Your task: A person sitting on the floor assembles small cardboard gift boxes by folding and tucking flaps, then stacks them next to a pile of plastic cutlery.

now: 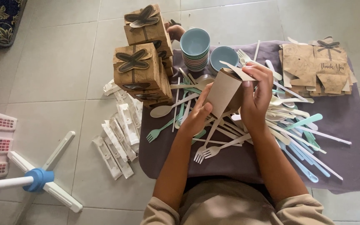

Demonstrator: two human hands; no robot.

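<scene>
— Left hand (197, 114): raised on a bent forearm, palm turned inward, fingers curled, thumb pointing up.

— Right hand (257, 95)?

— Raised a little higher than the left, fingers curled over from above, thumb pressed inward. Forearms bare, converging from the body. Both hands closed in a grip.

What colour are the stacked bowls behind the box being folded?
Light blue bowls, seen in the head view.
</scene>
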